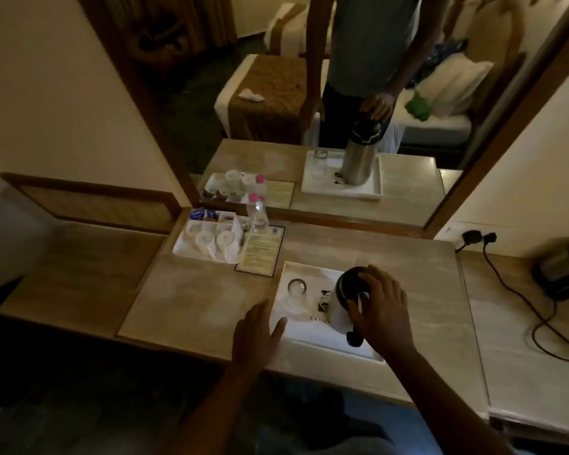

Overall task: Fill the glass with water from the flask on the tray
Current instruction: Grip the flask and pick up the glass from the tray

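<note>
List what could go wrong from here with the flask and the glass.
1. The right hand grips only the black top of the flask; lifted that way, the tall flask might swing or slip.
2. The glass stands close beside the flask on the white tray, so a tilt could knock it.
3. The left hand hovers open, steadying nothing.

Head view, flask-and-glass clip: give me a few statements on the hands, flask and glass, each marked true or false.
1. The right hand rests on the black top of the flask. True.
2. The left hand holds the glass. False: it hovers open at the edge of the tray, apart from the glass.
3. Flask and glass both stand on the white tray. True.
4. The flask is tipped, pouring into the glass. False: it stands upright.
5. The small water bottle stands on the flask's tray. False: it stands by the sachet tray near the mirror.
</note>
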`<act>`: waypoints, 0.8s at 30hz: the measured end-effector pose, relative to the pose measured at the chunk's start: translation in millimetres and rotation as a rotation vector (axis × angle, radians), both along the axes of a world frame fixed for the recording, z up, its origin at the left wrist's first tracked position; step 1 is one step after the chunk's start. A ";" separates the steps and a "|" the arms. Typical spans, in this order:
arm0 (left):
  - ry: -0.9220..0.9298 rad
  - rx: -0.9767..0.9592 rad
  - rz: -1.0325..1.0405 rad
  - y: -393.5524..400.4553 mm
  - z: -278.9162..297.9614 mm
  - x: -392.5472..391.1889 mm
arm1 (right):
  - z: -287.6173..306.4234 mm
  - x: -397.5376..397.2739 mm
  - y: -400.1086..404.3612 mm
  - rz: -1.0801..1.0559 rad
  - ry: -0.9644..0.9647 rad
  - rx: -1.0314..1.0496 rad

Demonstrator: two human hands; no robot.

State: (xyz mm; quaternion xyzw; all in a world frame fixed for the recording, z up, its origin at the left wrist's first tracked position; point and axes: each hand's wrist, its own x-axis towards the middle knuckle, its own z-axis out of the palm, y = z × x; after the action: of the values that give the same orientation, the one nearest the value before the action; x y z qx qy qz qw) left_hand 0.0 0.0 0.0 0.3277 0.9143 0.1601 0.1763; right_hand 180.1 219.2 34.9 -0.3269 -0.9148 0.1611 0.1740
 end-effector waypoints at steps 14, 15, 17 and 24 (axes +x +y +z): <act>-0.121 -0.189 0.008 115.6 -11.7 -32.0 | -21.6 5.8 16.2 -0.210 0.249 -0.516; -0.118 -0.215 -0.019 120.0 -14.1 -33.1 | -24.5 7.7 13.9 -0.232 0.254 -0.552; -0.106 -0.253 -0.068 127.5 -19.9 -37.4 | -29.9 9.4 10.2 -0.248 0.263 -0.583; -0.056 -0.211 -0.157 136.9 -39.0 -54.0 | -37.7 13.2 3.5 -0.308 0.203 -0.547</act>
State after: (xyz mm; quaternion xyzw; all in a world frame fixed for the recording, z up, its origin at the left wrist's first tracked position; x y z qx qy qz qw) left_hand -54.0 136.9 -39.0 0.3731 0.8923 0.0582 0.2474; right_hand 193.3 222.7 -2.8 -0.4785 -0.7553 0.4045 0.1923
